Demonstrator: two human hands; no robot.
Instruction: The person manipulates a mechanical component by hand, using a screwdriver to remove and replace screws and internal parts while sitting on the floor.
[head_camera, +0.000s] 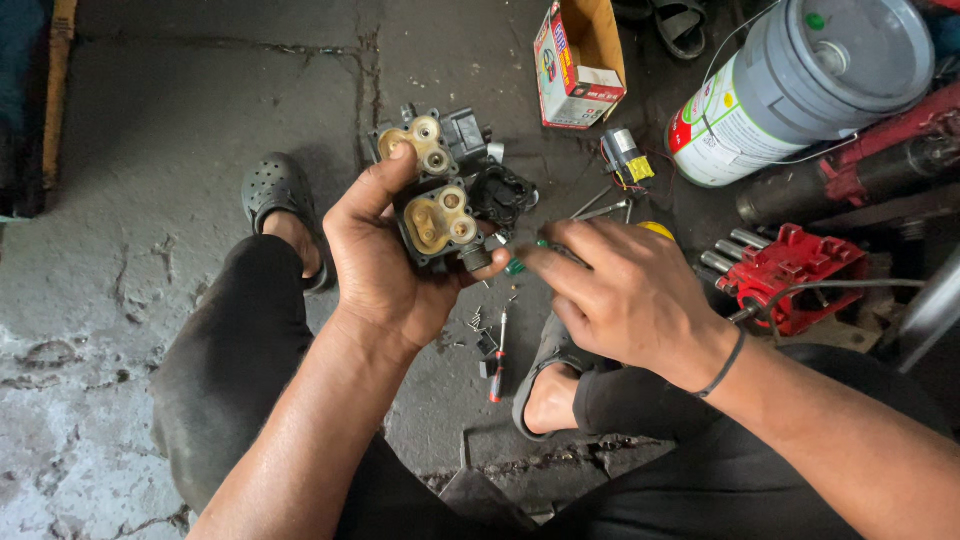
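Brass-faced pump valve block (445, 200) — rigid, likely heavy and greasy — sits clenched in the left hand (385, 265), best gripped round its dark body. Just right of the block, the right hand (625, 295) pinches a small green-tipped part (517, 264); below the block lies a red-handled screwdriver (498, 360).

A black valve block (440, 190) with brass-coloured ports (greasy) — held upright, a small green-tipped part (515, 266) at its base.
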